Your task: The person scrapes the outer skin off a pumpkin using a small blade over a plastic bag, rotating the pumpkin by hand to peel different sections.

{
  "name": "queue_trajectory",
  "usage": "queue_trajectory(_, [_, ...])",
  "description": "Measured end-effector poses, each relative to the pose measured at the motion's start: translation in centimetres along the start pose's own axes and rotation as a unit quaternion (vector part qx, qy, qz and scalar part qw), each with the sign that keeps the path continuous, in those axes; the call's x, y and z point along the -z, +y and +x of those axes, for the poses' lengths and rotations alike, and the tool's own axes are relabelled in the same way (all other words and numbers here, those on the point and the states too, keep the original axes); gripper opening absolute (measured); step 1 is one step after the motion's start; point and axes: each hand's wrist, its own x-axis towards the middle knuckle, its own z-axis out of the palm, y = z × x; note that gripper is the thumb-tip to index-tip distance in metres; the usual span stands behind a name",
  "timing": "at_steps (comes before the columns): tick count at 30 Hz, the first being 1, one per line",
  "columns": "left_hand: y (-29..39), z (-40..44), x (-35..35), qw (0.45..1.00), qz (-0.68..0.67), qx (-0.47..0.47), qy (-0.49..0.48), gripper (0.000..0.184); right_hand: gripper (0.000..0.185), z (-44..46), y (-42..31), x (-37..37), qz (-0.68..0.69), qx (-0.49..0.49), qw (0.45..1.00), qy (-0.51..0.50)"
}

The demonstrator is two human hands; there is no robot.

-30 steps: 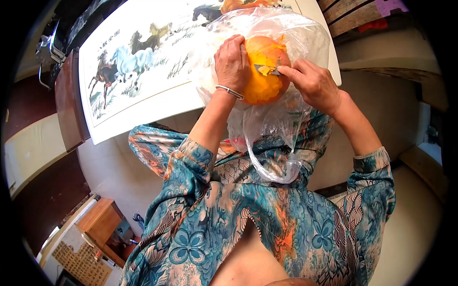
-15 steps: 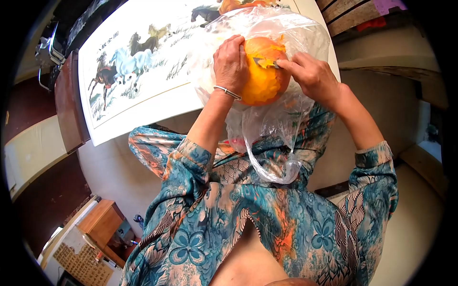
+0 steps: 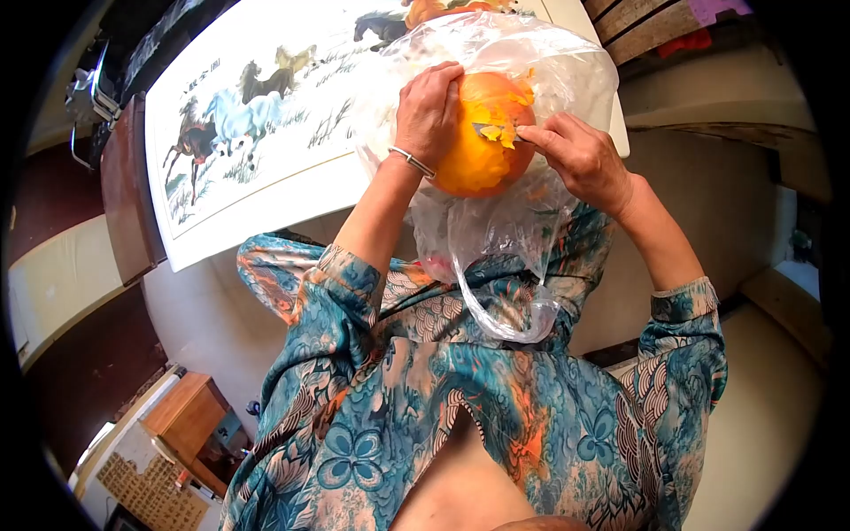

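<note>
A round orange pumpkin [image 3: 482,168], partly peeled to bright yellow flesh, rests on a clear plastic bag [image 3: 580,75] at the table's near edge. My left hand [image 3: 428,111] grips its left side, fingers curled over the top and a bracelet on the wrist. In my right hand [image 3: 580,155] is a knife [image 3: 521,137], its handle mostly hidden by the fingers. The short blade lies against the pumpkin's upper face. Loose yellow peel [image 3: 505,129] clings along the blade and on the skin above it.
Running horses decorate the white table [image 3: 292,190]. The bag's handles [image 3: 522,332] hang over the edge onto my patterned trousers. A brown wooden chair [image 3: 128,190] stands at the left, a wooden drawer unit [image 3: 186,407] at lower left, and slatted wood [image 3: 646,26] at upper right.
The knife and my right hand have shifted slightly down and right. More peel now bunches on the blade. My left hand still holds the pumpkin, which has turned or shifted a little.
</note>
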Motion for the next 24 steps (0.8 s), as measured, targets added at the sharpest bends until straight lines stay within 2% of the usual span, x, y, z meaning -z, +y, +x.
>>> queue_trajectory(11, [0.2,0.3,-0.2,1.0,0.013,-0.003,-0.003,0.022,0.038,0.8,-0.5,0.5,-0.063,0.002,0.998,-0.03])
queue_trajectory(17, [0.0,0.1,-0.1,1.0,0.004,-0.002,-0.003,0.022,0.039,1.5,0.2,0.1,-0.039,0.034,0.998,-0.032])
queue_trajectory(24, [0.0,0.0,-0.1,1.0,0.009,-0.002,-0.005,0.022,0.04,0.6,-0.3,1.0,-0.047,0.011,0.997,-0.054])
